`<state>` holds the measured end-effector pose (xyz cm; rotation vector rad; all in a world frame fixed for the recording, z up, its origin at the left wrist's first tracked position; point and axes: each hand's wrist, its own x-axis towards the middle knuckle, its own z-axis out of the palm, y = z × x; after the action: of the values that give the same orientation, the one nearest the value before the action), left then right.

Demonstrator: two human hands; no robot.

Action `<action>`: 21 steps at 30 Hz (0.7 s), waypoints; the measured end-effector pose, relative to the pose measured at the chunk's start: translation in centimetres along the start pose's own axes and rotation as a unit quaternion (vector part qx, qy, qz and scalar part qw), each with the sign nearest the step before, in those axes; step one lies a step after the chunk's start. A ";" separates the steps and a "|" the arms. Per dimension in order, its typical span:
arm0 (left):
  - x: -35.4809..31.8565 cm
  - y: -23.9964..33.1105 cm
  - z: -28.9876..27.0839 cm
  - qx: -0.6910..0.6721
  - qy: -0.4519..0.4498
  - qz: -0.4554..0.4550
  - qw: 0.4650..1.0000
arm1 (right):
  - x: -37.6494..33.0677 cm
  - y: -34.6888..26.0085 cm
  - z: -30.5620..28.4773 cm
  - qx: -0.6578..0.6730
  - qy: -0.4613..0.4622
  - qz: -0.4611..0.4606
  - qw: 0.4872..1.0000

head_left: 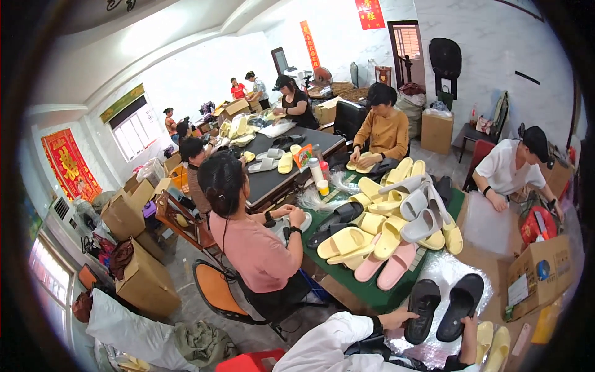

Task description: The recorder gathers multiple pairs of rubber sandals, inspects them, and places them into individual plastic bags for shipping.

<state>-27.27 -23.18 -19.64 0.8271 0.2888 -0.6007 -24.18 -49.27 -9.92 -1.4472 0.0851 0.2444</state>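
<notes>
Two black slide slippers are held side by side at the lower right, soles down and toes pointing away. My left hand (398,318) is closed on the edge of the left black slipper (424,310). Close to the heel of the right black slipper (459,307), my right hand (469,338) grips its outer side. Beneath them lies a sheet of clear crinkled plastic (455,273). Just beyond, pink slippers (396,266) rest at the near edge of a heap of yellow slippers (347,243) and grey slippers (420,224).
The green tabletop (353,280) carries the heap. An open cardboard box (539,273) stands at my right, with more yellow slippers (496,347) below it. A person in pink (260,251) works at the left, another in white (514,167) at the right. An orange chair (217,288) stands left.
</notes>
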 end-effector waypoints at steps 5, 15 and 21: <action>4.4 -1.7 -1.0 0.085 -0.028 0.029 0.996 | 1.5 3.5 -3.7 -0.132 0.068 0.020 0.989; 5.9 -1.5 1.1 0.542 0.185 -0.028 0.819 | 5.9 8.0 -2.2 -0.342 0.128 -0.066 0.929; 2.0 2.4 8.8 0.305 -0.347 -0.036 0.886 | 9.7 2.9 6.7 -0.115 0.037 -0.216 0.969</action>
<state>-24.10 -29.35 -13.42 1.1401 -0.5613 -1.0403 -15.96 -41.27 -13.84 -1.6655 -0.2053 -0.1631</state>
